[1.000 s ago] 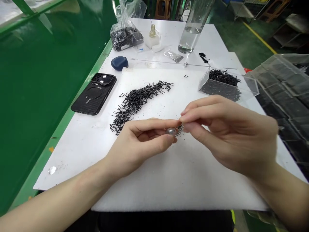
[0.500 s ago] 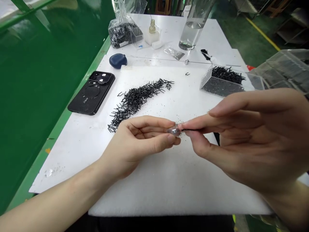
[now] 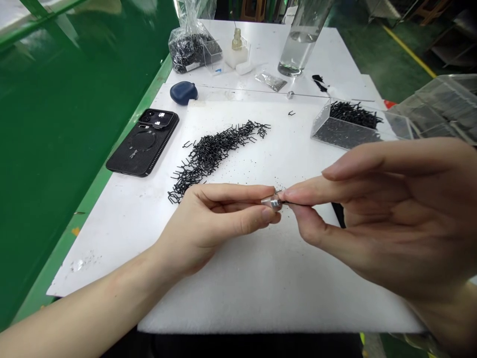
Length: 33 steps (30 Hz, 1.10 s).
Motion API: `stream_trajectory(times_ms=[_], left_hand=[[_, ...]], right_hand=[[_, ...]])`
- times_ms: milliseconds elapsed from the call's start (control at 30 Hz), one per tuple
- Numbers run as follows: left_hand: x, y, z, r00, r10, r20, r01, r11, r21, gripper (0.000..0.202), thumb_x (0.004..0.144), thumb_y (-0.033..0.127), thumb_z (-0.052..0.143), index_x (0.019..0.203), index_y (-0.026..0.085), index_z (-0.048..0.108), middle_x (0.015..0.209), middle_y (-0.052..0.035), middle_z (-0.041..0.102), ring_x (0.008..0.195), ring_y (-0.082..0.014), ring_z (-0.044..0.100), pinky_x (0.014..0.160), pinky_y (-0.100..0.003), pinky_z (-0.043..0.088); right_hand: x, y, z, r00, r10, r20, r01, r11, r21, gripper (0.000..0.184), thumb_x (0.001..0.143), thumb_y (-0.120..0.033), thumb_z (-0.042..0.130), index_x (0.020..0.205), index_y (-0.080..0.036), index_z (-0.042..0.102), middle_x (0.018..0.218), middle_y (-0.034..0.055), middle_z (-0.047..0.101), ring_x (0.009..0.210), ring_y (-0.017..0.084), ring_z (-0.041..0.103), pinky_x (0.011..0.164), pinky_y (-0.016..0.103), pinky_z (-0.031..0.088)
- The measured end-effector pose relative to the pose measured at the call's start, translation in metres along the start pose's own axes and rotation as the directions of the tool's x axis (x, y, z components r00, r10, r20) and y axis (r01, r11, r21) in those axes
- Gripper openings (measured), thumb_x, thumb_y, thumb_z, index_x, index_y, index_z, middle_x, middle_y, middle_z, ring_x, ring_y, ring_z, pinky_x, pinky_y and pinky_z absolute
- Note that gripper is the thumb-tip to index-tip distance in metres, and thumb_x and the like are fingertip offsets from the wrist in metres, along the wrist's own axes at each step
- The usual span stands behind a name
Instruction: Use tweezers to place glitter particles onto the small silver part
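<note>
Left hand (image 3: pixel 219 221): thumb and fingers are curling closed, pinching a small shiny metal piece (image 3: pixel 271 202) above the foam.
Right hand (image 3: pixel 372 223): thumb and forefinger are pinching that piece's right end.
Around: rough, bent black wire staples (image 3: pixel 212 154) are lying in a curved heap on a white foam sheet (image 3: pixel 261 293), left and far; a clear acrylic box (image 3: pixel 346 130) is holding more, far right.

Person's own body: left hand (image 3: pixel 208 223) and right hand (image 3: pixel 376 223), both bare and slender, with long, tapering fingers (image 3: pixel 357 191) and short, rounded, glossy fingernails (image 3: pixel 330 172); left forearm (image 3: pixel 93 303) and right wrist (image 3: pixel 439 315) likewise bare and smooth.
</note>
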<state>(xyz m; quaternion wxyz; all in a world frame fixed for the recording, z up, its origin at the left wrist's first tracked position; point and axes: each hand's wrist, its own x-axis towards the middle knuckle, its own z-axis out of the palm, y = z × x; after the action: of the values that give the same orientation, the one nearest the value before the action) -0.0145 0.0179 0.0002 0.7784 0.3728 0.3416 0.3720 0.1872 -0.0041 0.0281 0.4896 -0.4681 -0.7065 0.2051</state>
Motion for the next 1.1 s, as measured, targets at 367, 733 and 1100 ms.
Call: stream_trajectory(times_ms=[367,733,1100], left_hand=[[-0.002,0.000,-0.002,1.000,0.001,0.009,-0.001,1.000,0.026,0.023,0.083,0.008,0.081,0.098,0.025,0.084,0.093,0.0039,0.084,0.091,-0.0131,0.080,0.087,-0.016,0.064],[-0.003,0.003,-0.001,1.000,-0.004,0.027,0.003,0.998,0.061,0.022,0.085,0.010,0.080,0.095,0.029,0.085,0.085,0.0073,0.083,0.079,-0.0066,0.076,0.079,-0.012,0.061],[-0.003,0.005,0.001,0.999,0.003,0.046,-0.006,0.998,0.069,0.017,0.081,0.013,0.084,0.090,0.027,0.086,0.074,0.0038,0.079,0.069,-0.0063,0.070,0.069,-0.013,0.058]], right_hand=[[-0.003,0.000,-0.001,0.997,0.081,0.018,-0.082,0.996,0.048,0.042,0.066,0.000,0.083,0.094,-0.026,0.063,0.085,-0.0039,0.081,0.073,0.017,0.080,0.073,0.021,0.069],[-0.002,0.001,-0.006,0.992,0.108,0.070,-0.106,0.994,-0.028,0.024,0.067,-0.012,0.087,0.078,-0.026,0.071,0.084,-0.0026,0.081,0.073,0.020,0.081,0.070,0.027,0.071],[-0.004,0.010,-0.003,0.997,-0.033,0.072,0.029,0.998,0.047,0.032,0.072,-0.014,0.086,0.088,-0.031,0.065,0.078,-0.0055,0.074,0.072,0.022,0.079,0.066,0.037,0.071]])
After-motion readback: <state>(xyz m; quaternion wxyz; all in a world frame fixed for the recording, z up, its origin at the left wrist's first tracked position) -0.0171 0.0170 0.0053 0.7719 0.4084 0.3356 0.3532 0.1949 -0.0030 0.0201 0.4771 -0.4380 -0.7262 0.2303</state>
